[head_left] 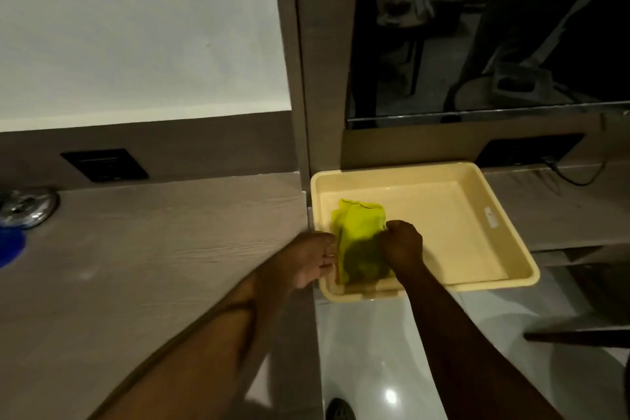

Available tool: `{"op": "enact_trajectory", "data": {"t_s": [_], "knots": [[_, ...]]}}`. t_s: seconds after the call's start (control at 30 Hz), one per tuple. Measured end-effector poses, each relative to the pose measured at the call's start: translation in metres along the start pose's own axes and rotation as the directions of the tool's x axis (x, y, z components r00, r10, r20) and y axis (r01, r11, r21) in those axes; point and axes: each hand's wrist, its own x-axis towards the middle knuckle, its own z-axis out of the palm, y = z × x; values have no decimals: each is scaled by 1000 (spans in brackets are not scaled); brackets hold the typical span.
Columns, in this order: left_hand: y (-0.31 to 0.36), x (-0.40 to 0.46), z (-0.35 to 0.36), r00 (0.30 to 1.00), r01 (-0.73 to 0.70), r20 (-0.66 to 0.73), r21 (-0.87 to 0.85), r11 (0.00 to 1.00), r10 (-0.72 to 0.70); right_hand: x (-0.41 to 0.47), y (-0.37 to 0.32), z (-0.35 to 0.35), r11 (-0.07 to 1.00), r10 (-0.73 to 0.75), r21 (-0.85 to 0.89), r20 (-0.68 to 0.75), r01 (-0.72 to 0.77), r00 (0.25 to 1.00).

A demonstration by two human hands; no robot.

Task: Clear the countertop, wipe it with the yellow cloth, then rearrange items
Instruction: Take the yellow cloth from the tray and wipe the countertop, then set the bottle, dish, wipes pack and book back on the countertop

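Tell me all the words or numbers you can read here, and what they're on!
None can be read.
Sticker on the tray: a small mark shows, too tiny and blurred to read.
Black wall panel: no letters can be made out.
Yellow cloth, held by both hands in the tray: no writing visible.

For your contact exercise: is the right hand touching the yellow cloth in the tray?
Touching. The head view shows the right hand closed on the yellow cloth's right edge, over the tray.
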Motion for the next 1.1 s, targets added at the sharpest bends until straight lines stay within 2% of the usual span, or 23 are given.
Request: {"op": "enact_trajectory", "data": {"t_s": [0.1,0.2,0.27,0.4,0.5,0.6,0.67,0.73,0.8,0.87,0.93,1.0,1.1], "knots": [[12,-38,-56,982,-160,-111,-51,986,153,-22,-57,14,979,-68,186,-64,79,996],[15,-77,-130,914,-288,-317,-67,955,253,-55,-129,41,948,-206,242,-26,206,978],[13,-107,-186,852,-348,-439,-70,935,285,-82,-180,72,914,-333,256,26,315,943],[0,-161,-304,734,-406,-620,-72,911,278,-140,-277,144,849,-471,348,160,397,867],[-2,-189,-385,652,-412,-702,-13,911,285,-180,-348,201,802,-583,323,240,503,776],[7,-206,-459,582,-488,-744,4,873,329,-214,-420,263,761,-648,259,284,594,707],[14,-212,-495,533,-430,-764,125,894,363,-229,-463,299,724,-686,203,310,659,659],[19,-218,-522,451,-372,-818,191,908,357,-240,-501,331,699,-700,145,338,700,629],[25,-218,-536,400,-382,-824,248,890,401,-247,-525,353,682,-708,110,347,723,615],[32,-212,-547,464,-362,-725,370,856,510,-251,-536,371,683,-715,166,351,711,605],[40,-209,-552,548,-381,-629,399,834,551,-253,-534,383,684,-725,232,327,692,606],[43,-210,-556,558,-430,-582,406,806,591,-255,-527,382,683,-729,226,278,695,626],[45,-216,-545,560,-400,-493,542,739,665,-253,-511,360,691,-723,177,196,701,663]]}}
